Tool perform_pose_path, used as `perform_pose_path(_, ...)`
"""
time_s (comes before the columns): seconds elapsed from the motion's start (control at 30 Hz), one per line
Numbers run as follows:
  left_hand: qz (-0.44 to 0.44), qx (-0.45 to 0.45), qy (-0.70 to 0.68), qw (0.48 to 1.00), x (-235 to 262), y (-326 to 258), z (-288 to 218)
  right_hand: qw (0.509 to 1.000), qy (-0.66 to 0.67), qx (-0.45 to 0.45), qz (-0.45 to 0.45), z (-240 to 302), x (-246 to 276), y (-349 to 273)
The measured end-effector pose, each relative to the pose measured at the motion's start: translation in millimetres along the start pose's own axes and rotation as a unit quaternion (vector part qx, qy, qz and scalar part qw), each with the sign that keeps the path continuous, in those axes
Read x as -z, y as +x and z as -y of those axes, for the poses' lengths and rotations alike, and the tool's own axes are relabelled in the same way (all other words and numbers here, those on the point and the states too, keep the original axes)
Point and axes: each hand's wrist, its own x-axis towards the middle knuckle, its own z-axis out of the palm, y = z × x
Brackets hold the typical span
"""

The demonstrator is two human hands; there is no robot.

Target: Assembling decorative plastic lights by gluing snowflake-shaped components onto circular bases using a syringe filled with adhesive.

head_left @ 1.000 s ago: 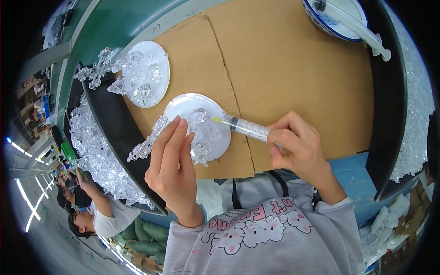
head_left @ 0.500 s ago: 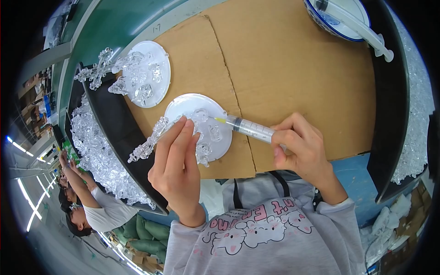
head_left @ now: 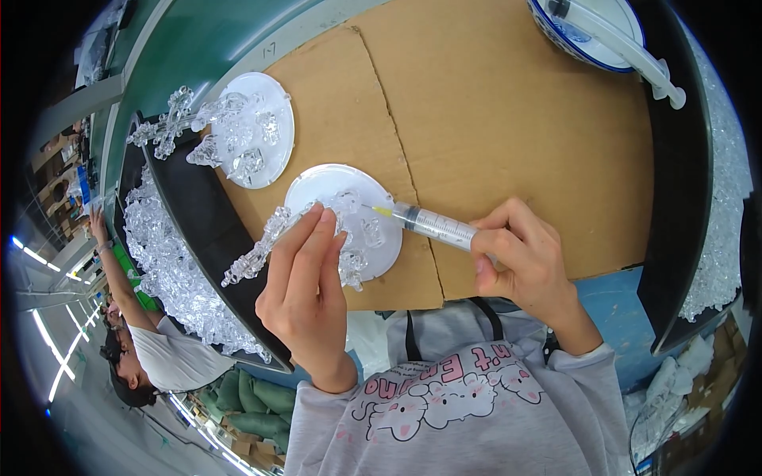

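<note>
Altogether 2 syringes (head_left: 435, 226), 2 discs (head_left: 385, 252)

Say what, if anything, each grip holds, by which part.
The right grip holds the syringe by its rear end. The left grip is at the right end of the clear beaded piece; whether pinching, I cannot tell.

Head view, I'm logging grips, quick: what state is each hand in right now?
Left hand: at a clear beaded piece; whether it grips it cannot be told.
Right hand: closed, holding a syringe.

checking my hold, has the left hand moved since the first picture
Yes: the left hand has shifted slightly rightward, toward the cardboard seam.
</note>
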Motion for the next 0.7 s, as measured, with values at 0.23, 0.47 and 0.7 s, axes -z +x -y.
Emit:
perform_pose_path(0.23,0.007,-0.002,-0.01,1.0,1.9,1.4,-1.8,1.0,0.008,0.007,0.008,1.0,2.5,-2.1)
perform_pose_path(0.47,-0.009,-0.014,0.016,1.0,2.9,-10.3,0.3,0.994,0.032,-0.025,-0.106,-4.8,17.6,-16.7)
perform_pose_path(0.7,-0.321,0.044,-0.165,0.932,4.8,-60.4,45.1,0.969,0.141,-0.088,-0.181,-5.6,23.3,-29.3)
